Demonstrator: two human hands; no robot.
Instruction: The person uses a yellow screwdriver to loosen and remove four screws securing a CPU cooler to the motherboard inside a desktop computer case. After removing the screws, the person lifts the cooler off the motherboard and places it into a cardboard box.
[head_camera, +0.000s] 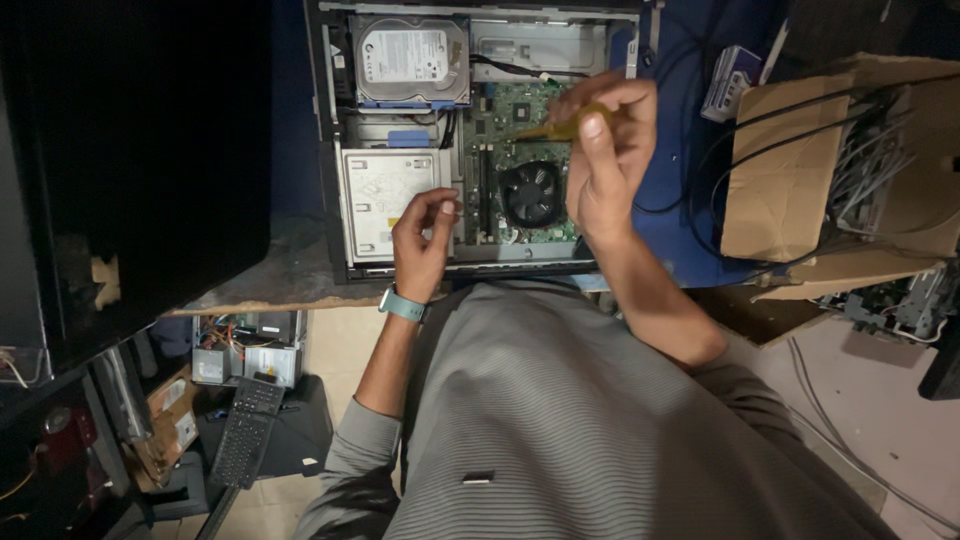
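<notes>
An open desktop computer case (335, 150) lies on a worktable, showing a hard drive (412, 58), a silver optical drive (385, 190), a green motherboard (505, 125) and a black cooler fan (530, 193). My right hand (605, 150) is closed around a yellow-handled screwdriver (572, 124) whose tip points left over the motherboard. My left hand (425, 235), with a teal wristband, pinches something tiny at the right edge of the optical drive; I cannot tell what it is.
A black panel (140, 150) fills the left side. A torn cardboard box (850, 160) with cables sits at right, a small blue box (730, 82) behind it. On the floor lie a black keyboard (248, 430) and computer parts (235, 350).
</notes>
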